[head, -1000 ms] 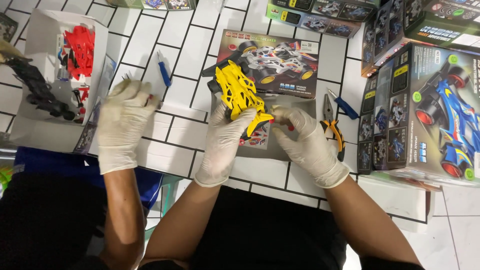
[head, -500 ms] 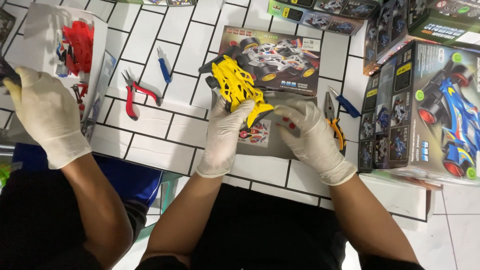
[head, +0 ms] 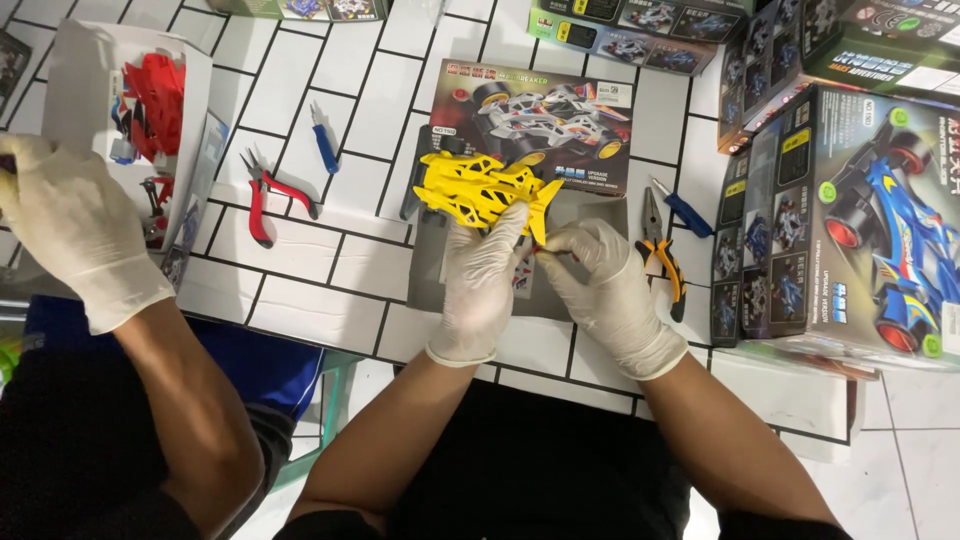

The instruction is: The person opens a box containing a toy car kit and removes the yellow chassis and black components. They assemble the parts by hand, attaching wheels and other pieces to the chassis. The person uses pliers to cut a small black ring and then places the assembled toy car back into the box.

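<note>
Two gloved hands, left (head: 482, 275) and right (head: 610, 290), are pinched on a yellow plastic toy-car body shell (head: 480, 188) above the white-tiled counter (head: 310, 300).

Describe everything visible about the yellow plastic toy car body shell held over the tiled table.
The yellow plastic toy car body shell looks like glossy moulded plastic, with open cut-outs and a rear wing pointing toward the wearer's right. It lies roughly level, lengthwise across the view, above a flat printed model-car box. The gloved left hand supports it from below with fingers on its underside, and the gloved right hand pinches near the wing end. No wheels or chassis show on it.
</note>
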